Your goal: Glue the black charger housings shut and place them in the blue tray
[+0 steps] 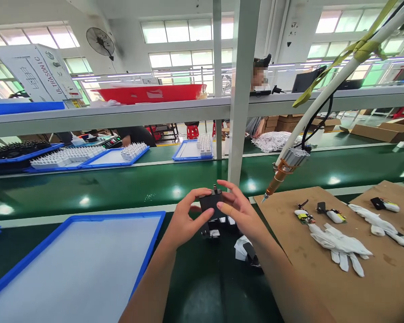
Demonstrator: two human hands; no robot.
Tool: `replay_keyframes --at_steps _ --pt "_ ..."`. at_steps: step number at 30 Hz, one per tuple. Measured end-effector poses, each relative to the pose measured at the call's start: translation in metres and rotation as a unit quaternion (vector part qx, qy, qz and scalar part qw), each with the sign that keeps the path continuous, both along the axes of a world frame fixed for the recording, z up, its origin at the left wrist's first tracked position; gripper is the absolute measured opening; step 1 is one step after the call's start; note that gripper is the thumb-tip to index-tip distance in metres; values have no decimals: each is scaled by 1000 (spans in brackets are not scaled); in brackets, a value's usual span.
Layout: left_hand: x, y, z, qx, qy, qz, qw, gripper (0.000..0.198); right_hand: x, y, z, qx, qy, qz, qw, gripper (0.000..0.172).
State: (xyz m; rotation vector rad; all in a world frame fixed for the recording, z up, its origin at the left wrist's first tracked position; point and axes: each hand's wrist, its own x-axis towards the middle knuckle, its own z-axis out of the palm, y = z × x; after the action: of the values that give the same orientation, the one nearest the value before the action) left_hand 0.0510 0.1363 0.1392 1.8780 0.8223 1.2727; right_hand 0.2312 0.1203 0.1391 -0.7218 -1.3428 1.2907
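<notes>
Black adapter (207, 202) held, LH (186, 220) + RH (244, 214) half-curled

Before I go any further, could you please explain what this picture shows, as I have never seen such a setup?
Of course. There is no robot here: a person works with two bare hands, and the single picture comes from a camera worn on their head, looking forward and down.

The left hand and right hand together hold a small black block above a dark green work surface. Below the hands lie some small black and white pieces.

To the left is a white tray with a blue rim. To the right, a brown sheet carries white gloves and small parts. A slim tool hangs above the sheet's far left corner.
</notes>
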Motion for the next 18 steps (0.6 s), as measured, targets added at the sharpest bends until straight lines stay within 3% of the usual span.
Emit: replay_keyframes --at_steps 6,12,15,18 --pt "-8 -14 12 -36 46 27 998 25 0 3 -5 3 -11 46 999 53" --pt "-15 -35 17 23 111 112 987 26 -14 8 -22 36 -131 55 989 58" --pt "-41 -36 19 44 153 177 971 25 -30 7 -36 74 -229 41 970 64" --pt "-92 -33 13 21 214 266 940 26 -51 -5 -51 130 -305 63 941 59"
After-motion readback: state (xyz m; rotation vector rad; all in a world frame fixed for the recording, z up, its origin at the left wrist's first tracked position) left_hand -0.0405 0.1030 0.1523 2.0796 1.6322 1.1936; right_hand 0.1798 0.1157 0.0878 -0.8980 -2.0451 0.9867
